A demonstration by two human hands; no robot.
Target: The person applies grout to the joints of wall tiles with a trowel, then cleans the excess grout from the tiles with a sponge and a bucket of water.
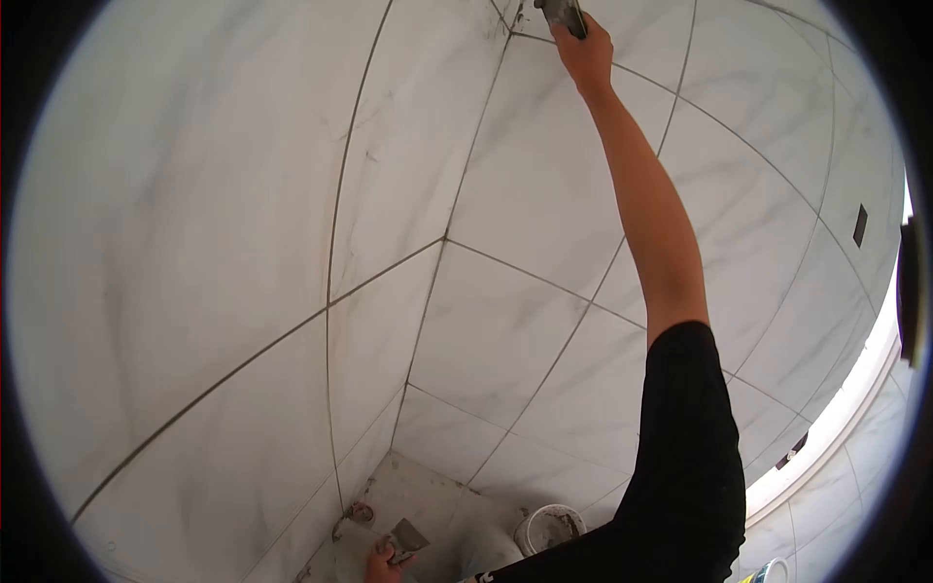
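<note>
My right arm, in a black sleeve, stretches up to the tiled corner at the top. There my right hand [587,60] is closed on a putty knife [562,14], its blade end close to the dark joint in the corner and partly cut off by the frame. Low down, my left hand [383,565] grips a second putty knife [408,536] with a wide, grey-smeared blade, held over the floor. White marbled wall tiles [535,146] with dark joints between them surround both hands.
On the floor stands a white bucket [523,540] with grey material inside. A round pipe opening [361,512] sits near the wall's foot. A window frame [826,457] curves along the right, and a tub [775,571] shows at the bottom right. The wall has a dark rectangular cut-out [860,225].
</note>
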